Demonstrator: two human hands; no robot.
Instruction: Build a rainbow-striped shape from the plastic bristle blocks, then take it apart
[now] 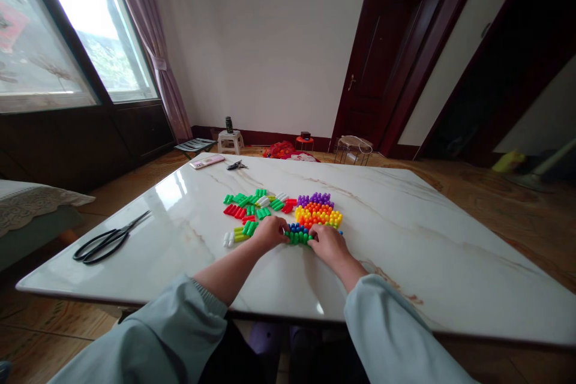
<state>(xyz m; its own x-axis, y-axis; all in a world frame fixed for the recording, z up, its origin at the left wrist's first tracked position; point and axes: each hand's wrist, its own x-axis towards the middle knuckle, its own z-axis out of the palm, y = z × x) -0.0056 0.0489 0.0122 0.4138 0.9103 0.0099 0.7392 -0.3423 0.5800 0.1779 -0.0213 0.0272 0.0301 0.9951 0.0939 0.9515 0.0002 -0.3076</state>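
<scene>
Green row [299, 239] flanked at both ends

It lies on the desk [427, 240] just in front of blue pieces [296, 228], between the left hand [271, 233] and right hand [330, 245]. Each grip curls in at one end, perhaps keeping the row straight; whether it pinches a piece, I cannot tell. Purple pieces [318, 198] sit farther back, apparently grouped by colour; red pieces [234, 211] lie leftward.

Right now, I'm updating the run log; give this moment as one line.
left hand: at left end of front green pieces; right hand: at their right end; behind: blue pieces; left: scissors
</scene>
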